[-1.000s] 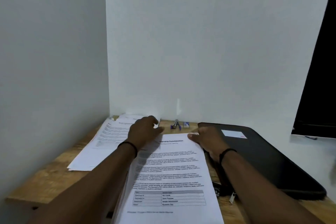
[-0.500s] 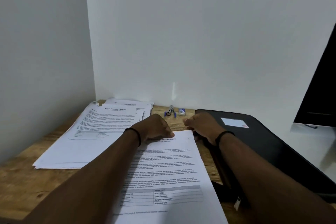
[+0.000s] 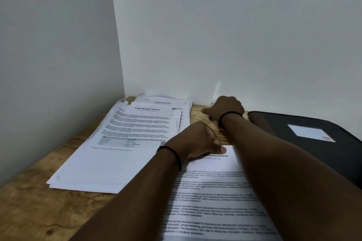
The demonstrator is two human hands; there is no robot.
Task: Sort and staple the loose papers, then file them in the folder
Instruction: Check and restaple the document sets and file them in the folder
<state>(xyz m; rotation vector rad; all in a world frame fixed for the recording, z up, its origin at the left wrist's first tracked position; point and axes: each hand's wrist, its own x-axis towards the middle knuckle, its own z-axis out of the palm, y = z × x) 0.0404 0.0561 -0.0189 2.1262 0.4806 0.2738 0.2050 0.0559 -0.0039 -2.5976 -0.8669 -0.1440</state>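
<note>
A printed sheaf of papers point(image 3: 215, 197) lies on the wooden table point(image 3: 29, 211) right in front of me. My left hand point(image 3: 197, 141) holds its top left edge, fingers curled and thumb pressed on the heading. My right hand point(image 3: 227, 107) reaches to the back of the table by the wall, knuckles up, over the spot where the small stapler lay. The stapler is hidden under it, and I cannot see whether the fingers hold it. A black folder point(image 3: 293, 129) with a white label lies shut at the right.
A loose pile of printed papers point(image 3: 121, 143) covers the left of the table, with another small stack point(image 3: 166, 101) behind it in the corner. White walls close in the table at the left and the back.
My right hand left the top of the near sheaf and went back toward the wall, covering the stapler. My left hand stays on the sheaf. The view has shifted right.
</note>
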